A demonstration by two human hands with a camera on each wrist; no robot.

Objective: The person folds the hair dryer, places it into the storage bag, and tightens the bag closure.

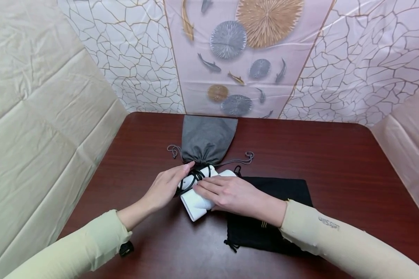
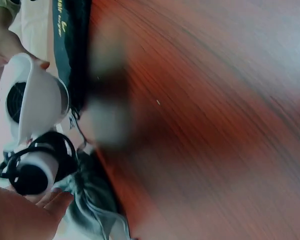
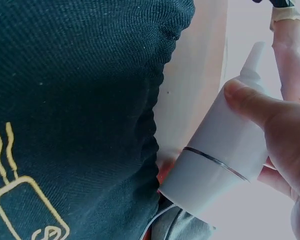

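Note:
A white hair dryer [image 1: 196, 204] lies at a slant near the table's middle, black cord [image 1: 196, 175] wound round its handle. My right hand [image 1: 233, 193] grips the body from above; in the right wrist view the thumb of this hand [image 3: 290, 145] presses one side of the white body [image 3: 222, 145], with fingers on the far side. My left hand [image 1: 165, 185] touches the corded handle with nearly straight fingers; the left wrist view has this hand [image 2: 27, 212] beside the handle end and the dryer's wide white nozzle [image 2: 45, 100] above it.
Behind the dryer lies a grey drawstring bag [image 1: 209, 135], its cords spread to both sides. A black drawstring bag [image 1: 283, 188] lies flat to the right, partly under my right forearm. The brown table [image 1: 153, 135] meets a patterned cloth [image 1: 146, 58] at its back edge.

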